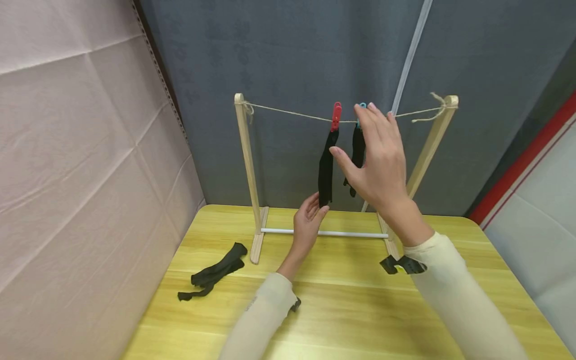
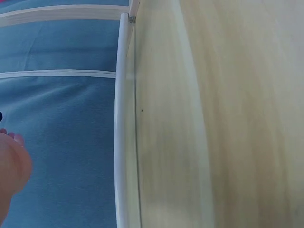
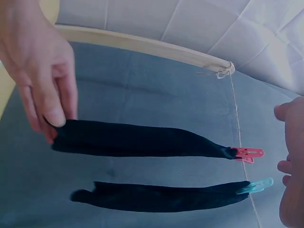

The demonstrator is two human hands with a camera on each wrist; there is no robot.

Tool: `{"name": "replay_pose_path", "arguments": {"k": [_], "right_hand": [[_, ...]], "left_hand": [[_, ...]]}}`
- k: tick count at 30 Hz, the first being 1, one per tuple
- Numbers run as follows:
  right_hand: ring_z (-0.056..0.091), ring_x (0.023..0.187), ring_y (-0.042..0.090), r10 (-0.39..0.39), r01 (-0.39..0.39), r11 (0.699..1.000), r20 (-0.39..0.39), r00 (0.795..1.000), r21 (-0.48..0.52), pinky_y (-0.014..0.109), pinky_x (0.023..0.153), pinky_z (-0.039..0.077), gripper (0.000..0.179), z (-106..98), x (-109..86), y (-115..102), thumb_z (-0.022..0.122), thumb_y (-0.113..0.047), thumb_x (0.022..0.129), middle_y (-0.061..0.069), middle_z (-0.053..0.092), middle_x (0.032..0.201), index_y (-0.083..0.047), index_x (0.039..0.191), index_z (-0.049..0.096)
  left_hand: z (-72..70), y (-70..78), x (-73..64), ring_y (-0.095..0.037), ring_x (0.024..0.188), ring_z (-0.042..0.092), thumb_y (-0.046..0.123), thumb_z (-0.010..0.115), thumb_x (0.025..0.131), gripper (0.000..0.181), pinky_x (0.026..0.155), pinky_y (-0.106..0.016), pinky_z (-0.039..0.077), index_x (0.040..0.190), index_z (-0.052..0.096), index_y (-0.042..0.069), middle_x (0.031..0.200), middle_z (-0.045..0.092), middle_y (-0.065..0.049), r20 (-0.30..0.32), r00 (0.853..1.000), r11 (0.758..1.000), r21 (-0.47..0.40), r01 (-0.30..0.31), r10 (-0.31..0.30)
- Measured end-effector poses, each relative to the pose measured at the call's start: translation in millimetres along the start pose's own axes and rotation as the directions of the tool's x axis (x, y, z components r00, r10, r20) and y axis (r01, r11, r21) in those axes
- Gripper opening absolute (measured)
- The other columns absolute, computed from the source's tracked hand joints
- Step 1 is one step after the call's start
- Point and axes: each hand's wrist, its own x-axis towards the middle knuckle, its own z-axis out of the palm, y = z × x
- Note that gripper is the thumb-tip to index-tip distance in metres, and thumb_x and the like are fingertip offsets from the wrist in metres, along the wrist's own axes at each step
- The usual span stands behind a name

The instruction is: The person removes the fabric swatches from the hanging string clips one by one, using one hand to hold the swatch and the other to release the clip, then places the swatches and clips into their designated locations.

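A long black cloth piece [image 1: 326, 167], sock-like in shape, hangs from a string [image 1: 292, 112] by a red clothespin [image 1: 336, 117]. My left hand [image 1: 306, 222] pinches its lower end between thumb and fingers, clearest in the right wrist view. To its right hangs a second black cloth piece [image 3: 156, 197] under a light-blue clothespin [image 3: 259, 185]. In the head view my right hand [image 1: 382, 160], fingers extended and thumb spread, partly covers that clothespin. The right wrist view puts this hand apart from both clothespins, holding nothing.
Wooden posts [image 1: 248, 160] carry the string, joined low down by a white rod [image 1: 346, 233]. Another folded black cloth [image 1: 218, 267] lies on the wood-grain table [image 1: 342, 310] at left. A grey curtain [image 1: 288, 55] hangs behind; a pale cloth wall [image 1: 90, 165] stands at left.
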Motion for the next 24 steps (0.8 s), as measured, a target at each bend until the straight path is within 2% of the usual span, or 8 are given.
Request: {"name": "replay_pose_path", "arguments": {"k": [2,8,13,17,21,24], "right_hand": [[0.047,0.153,0.035,-0.007,0.007,0.999,0.024,1.0,-0.032,0.047,0.137,0.02,0.072,1.0,8.7,0.2,0.07,-0.042,0.101,0.02,0.058,0.154,-0.003,0.157,0.047],[0.047,0.153,0.033,0.024,-0.023,0.999,0.064,0.998,-0.026,0.045,0.138,0.019,0.061,4.9,31.1,1.6,0.069,-0.032,0.103,0.018,0.06,0.153,-0.004,0.154,0.052],[0.05,0.15,0.034,0.053,-0.038,0.995,0.173,0.984,-0.089,0.046,0.137,0.024,0.052,2.2,44.9,4.0,0.063,-0.028,0.106,0.021,0.063,0.149,-0.002,0.151,0.055],[0.051,0.148,0.037,0.096,-0.038,0.981,0.309,0.946,-0.189,0.046,0.137,0.021,0.051,-4.3,56.5,5.9,0.06,-0.028,0.108,0.023,0.063,0.147,0.0,0.15,0.055],[0.049,0.148,0.039,0.15,-0.032,0.963,0.438,0.886,-0.266,0.045,0.139,0.012,0.054,-10.0,68.5,7.0,0.056,-0.032,0.109,0.024,0.061,0.15,-0.001,0.153,0.051],[0.048,0.148,0.04,0.179,-0.031,0.956,0.502,0.846,-0.29,0.045,0.14,0.008,0.054,-11.8,75.4,8.0,0.053,-0.033,0.11,0.024,0.06,0.15,-0.001,0.153,0.051]], "left_hand": [[0.6,-1.4,0.0,-0.026,0.14,0.062,0.024,0.07,0.104,0.048,0.116,-0.036,0.054,0.15,0.058,0.016,0.147,0.065,-0.013,-0.019,1.0,1.0,-0.005,0.009,-0.009],[3.8,-2.7,2.0,-0.027,0.134,0.066,0.027,0.073,0.102,0.047,0.109,-0.033,0.058,0.146,0.062,0.014,0.142,0.069,-0.013,-0.047,0.998,0.999,-0.007,0.042,-0.042],[8.4,-3.1,4.0,-0.025,0.124,0.072,0.028,0.074,0.101,0.042,0.102,-0.03,0.062,0.138,0.068,0.009,0.132,0.074,-0.014,-0.058,0.997,0.998,0.002,0.056,-0.056],[12.4,-3.6,6.0,-0.027,0.116,0.075,0.027,0.076,0.1,0.037,0.099,-0.032,0.064,0.13,0.072,0.005,0.124,0.077,-0.015,-0.074,0.996,0.999,0.019,0.043,-0.042],[14.7,-3.5,6.7,-0.038,0.109,0.077,0.024,0.074,0.101,0.029,0.098,-0.039,0.065,0.123,0.075,0.005,0.117,0.079,-0.017,-0.067,0.997,1.0,-0.008,0.021,-0.022],[15.1,-3.6,6.2,-0.039,0.105,0.078,0.024,0.073,0.102,0.026,0.096,-0.037,0.065,0.12,0.076,0.006,0.113,0.08,-0.017,-0.064,0.998,1.0,-0.018,0.018,-0.019]]}}
